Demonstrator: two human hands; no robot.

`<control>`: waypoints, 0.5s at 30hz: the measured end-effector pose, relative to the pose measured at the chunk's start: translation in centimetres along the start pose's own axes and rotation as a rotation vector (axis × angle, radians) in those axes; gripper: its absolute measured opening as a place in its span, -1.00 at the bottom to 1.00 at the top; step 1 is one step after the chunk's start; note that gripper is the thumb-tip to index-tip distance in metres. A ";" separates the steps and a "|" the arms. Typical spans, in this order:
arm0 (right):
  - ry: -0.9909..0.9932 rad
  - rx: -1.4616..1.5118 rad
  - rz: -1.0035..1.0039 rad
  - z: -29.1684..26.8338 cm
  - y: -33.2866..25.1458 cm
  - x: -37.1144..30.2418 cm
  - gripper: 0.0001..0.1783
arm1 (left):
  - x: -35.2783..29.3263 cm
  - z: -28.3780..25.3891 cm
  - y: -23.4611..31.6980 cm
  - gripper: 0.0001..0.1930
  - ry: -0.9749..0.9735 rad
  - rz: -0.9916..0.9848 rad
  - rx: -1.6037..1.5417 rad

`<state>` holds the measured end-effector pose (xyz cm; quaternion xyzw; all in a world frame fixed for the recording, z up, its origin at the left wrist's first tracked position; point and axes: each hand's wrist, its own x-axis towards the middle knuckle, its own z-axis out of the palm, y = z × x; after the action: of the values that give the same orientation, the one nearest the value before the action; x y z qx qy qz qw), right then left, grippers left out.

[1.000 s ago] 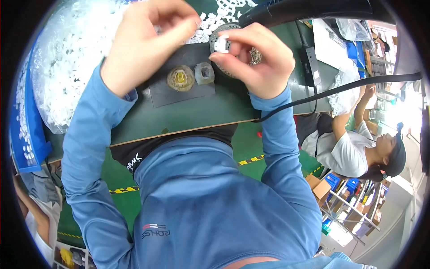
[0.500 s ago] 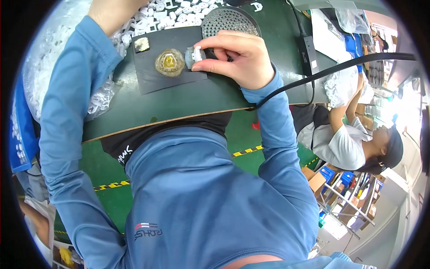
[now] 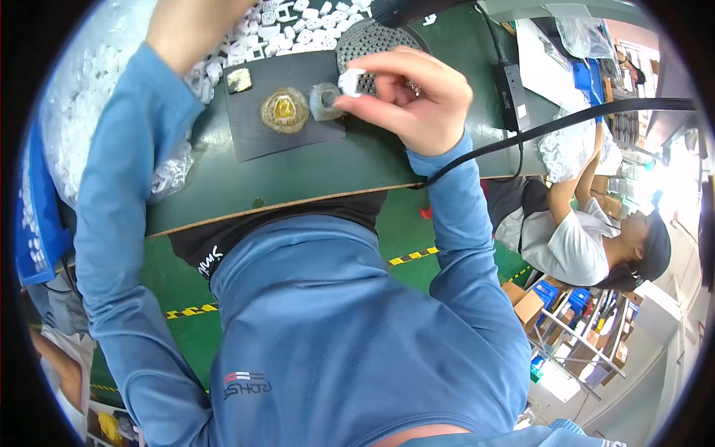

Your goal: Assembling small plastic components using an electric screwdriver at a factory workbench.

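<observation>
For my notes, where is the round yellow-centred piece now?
In the head view, the round piece lies on the dark mat, left of the translucent block.

The left hand (image 3: 195, 28) is cut off by the top edge.

Green floor (image 3: 408, 231), cluttered metal shelving (image 3: 582, 337)

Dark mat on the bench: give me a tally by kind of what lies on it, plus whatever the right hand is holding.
Yellow-centred translucent block: 1
Pale translucent block: 1
Small cream-coloured piece: 1
White part in the right hand: 1
Total: 4
</observation>
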<state>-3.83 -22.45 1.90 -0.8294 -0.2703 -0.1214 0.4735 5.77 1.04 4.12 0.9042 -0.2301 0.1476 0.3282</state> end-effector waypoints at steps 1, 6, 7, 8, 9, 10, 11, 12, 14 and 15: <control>0.078 -0.090 -0.053 -0.4 -0.3 0.0 -0.57 | -0.2 -0.4 1.1 -0.85 -0.022 -0.022 -0.124; 0.117 -0.162 -0.179 -0.3 -1.8 1.3 -0.58 | -4.9 -0.7 3.5 -0.88 -0.554 -0.198 -1.106; 0.099 -0.132 -0.193 -0.2 -1.8 1.6 -0.58 | -5.1 -0.5 3.3 -0.87 -0.531 -0.196 -1.131; 0.103 -0.135 -0.196 -0.1 -1.7 2.0 -0.58 | -4.9 -0.6 3.0 -0.86 -0.507 -0.215 -1.124; 0.108 -0.138 -0.228 0.1 -1.7 2.5 -0.58 | -4.6 -0.8 2.6 -0.85 -0.483 -0.234 -1.117; 0.109 -0.142 -0.258 0.3 -1.7 2.8 -0.58 | -4.3 -1.1 2.2 -0.84 -0.522 -0.252 -1.122; 0.109 -0.135 -0.254 0.5 -1.6 2.9 -0.58 | -4.1 -1.2 2.0 -0.84 -0.520 -0.248 -1.124; 0.107 -0.138 -0.256 0.6 -1.6 3.1 -0.58 | -4.0 -1.2 1.8 -0.84 -0.543 -0.257 -1.139; 0.074 -0.102 -0.178 0.9 -1.5 3.5 -0.57 | -3.9 -1.6 1.1 -0.83 -0.558 -0.271 -1.152; 0.065 -0.109 -0.187 0.9 -1.5 3.8 -0.57 | -3.8 -1.7 0.6 -0.83 -0.575 -0.296 -1.183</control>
<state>-1.58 -19.81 4.26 -0.8207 -0.3241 -0.2062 0.4229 2.09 2.96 4.07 0.5974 -0.2240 -0.2964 0.7106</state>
